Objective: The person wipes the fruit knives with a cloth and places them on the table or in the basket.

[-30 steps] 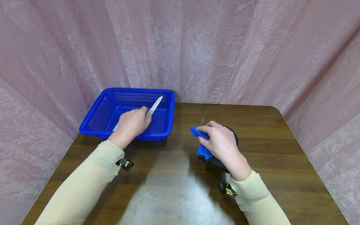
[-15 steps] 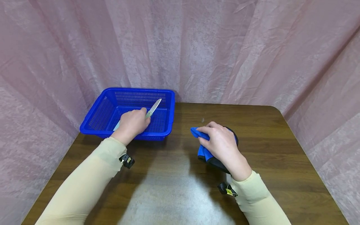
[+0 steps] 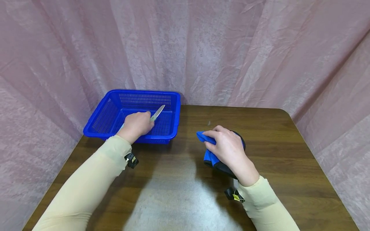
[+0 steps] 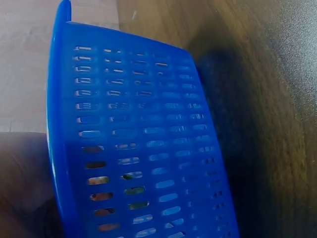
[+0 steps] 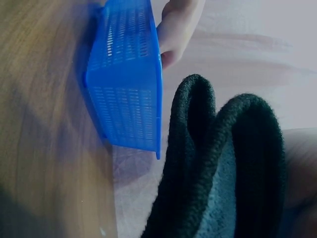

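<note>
In the head view my left hand [image 3: 137,124] reaches over the near rim of a blue plastic basket [image 3: 175,123]. It grips a knife [image 3: 158,112] by its pale green handle, and the blade points up and to the right inside the basket. Most of the handle is hidden by the fingers. My right hand [image 3: 229,146] holds a folded blue cloth [image 3: 211,158] with black edging over the table. Its folds [image 5: 223,193] loom close in the right wrist view. The basket's slotted side [image 4: 148,37] fills the left wrist view, hiding the knife for the most part.
Brown wooden table [image 3: 277,138] lies under everything, with a bright glare patch at the front middle. A pink curtain [image 3: 219,57] hangs behind and to both sides. The basket stands at the table's back left.
My left hand has lowered the knife a little deeper into the basket, and the blade tip has dropped. The right hand and cloth have hardly moved.
</note>
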{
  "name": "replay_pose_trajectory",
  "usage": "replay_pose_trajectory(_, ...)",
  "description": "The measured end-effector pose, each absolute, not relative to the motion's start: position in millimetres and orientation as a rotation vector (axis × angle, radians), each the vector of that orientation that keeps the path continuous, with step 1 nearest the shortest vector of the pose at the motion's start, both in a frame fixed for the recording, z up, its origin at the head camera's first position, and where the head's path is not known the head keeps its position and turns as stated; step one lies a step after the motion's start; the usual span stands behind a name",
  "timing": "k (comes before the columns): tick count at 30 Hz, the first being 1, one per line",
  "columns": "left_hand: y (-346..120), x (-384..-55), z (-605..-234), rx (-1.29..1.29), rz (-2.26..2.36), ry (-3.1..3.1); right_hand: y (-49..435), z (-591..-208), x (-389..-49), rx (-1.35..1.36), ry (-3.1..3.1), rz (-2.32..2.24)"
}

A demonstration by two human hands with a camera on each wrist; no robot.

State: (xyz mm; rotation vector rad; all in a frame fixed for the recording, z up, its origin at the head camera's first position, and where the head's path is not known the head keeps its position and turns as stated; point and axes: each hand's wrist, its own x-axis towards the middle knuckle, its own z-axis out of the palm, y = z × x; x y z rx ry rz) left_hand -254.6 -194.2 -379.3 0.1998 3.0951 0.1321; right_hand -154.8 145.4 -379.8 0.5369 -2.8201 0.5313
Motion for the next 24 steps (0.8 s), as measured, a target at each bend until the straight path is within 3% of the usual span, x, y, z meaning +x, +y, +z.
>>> replay_pose_trajectory(24,-200,-265,-379,0.105,0.098,2.9,146,-386,-154,0.531,-2.821,0.538)
